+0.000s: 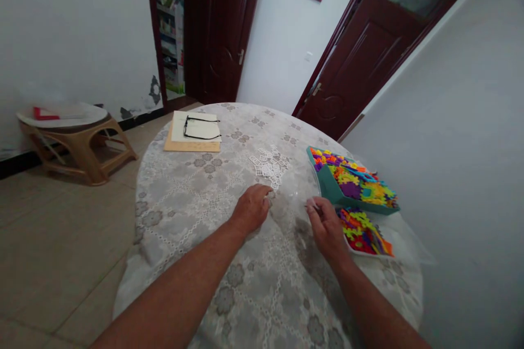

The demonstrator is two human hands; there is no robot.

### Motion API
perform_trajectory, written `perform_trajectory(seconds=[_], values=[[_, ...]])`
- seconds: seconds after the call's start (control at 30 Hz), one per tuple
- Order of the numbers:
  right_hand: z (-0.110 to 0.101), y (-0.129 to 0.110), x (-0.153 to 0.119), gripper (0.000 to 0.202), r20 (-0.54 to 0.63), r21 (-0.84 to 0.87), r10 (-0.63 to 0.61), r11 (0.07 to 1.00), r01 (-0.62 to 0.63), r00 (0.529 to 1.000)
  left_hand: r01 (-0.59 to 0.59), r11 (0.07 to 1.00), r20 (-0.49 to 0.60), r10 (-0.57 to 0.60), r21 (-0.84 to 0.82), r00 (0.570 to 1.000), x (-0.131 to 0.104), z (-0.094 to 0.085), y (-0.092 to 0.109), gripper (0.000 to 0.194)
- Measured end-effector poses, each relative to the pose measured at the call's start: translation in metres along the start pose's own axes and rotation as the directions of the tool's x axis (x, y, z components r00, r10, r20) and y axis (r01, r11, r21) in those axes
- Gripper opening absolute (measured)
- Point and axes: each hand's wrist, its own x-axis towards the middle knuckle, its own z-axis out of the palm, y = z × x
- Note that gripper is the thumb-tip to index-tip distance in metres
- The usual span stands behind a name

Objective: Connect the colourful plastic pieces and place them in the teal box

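My left hand [251,210] is over the table, just in front of a loose pile of small flat white pieces [271,166]. Its fingers are curled in, and what they hold, if anything, is hidden. To the right, my right hand [326,224] is closed in a pinch near the teal box [333,188]. Something small and pale shows at its fingertips, too blurred to name. Beside that wrist, a white tray [370,254] bears colourful plastic pieces [362,232]. More bright pieces [360,177] fill the teal box.
A patterned cloth covers the round table [184,212]. Black-framed glasses [200,137] rest on paper and a tan envelope or folder [192,146] at the far left. Clear plastic [417,245] hangs at the right edge. A tan stool [88,155] stands left; dark red doors are behind.
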Motion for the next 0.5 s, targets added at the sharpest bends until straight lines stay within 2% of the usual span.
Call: perform_trajectory(seconds=[0.1, 0.2, 0.27, 0.4, 0.5], values=[[-0.001, 0.006, -0.019, 0.018, -0.019, -0.067, -0.056, 0.996, 0.055, 0.998, -0.004, 1.000, -0.047, 0.005, 0.019, 0.999, 0.000, -0.007, -0.001, 0.042], [0.002, 0.015, -0.031, 0.013, -0.046, -0.036, -0.094, 0.995, 0.092, 0.995, -0.019, 0.997, -0.047, 0.023, 0.081, 0.999, 0.006, -0.016, -0.002, 0.045], [0.004, 0.019, -0.035, 0.010, -0.045, 0.015, -0.143, 0.989, 0.144, 0.989, -0.031, 0.989, -0.015, 0.034, 0.147, 0.999, 0.017, -0.021, -0.003, 0.045], [0.004, 0.014, -0.037, 0.018, -0.061, 0.125, -0.301, 0.944, 0.306, 0.952, -0.066, 0.955, 0.091, 0.042, 0.290, 0.995, 0.064, -0.020, -0.007, 0.038], [-0.001, 0.002, -0.039, 0.022, -0.060, 0.190, -0.406, 0.892, 0.410, 0.912, -0.076, 0.925, 0.190, 0.004, 0.373, 0.982, 0.103, -0.005, -0.014, 0.039]])
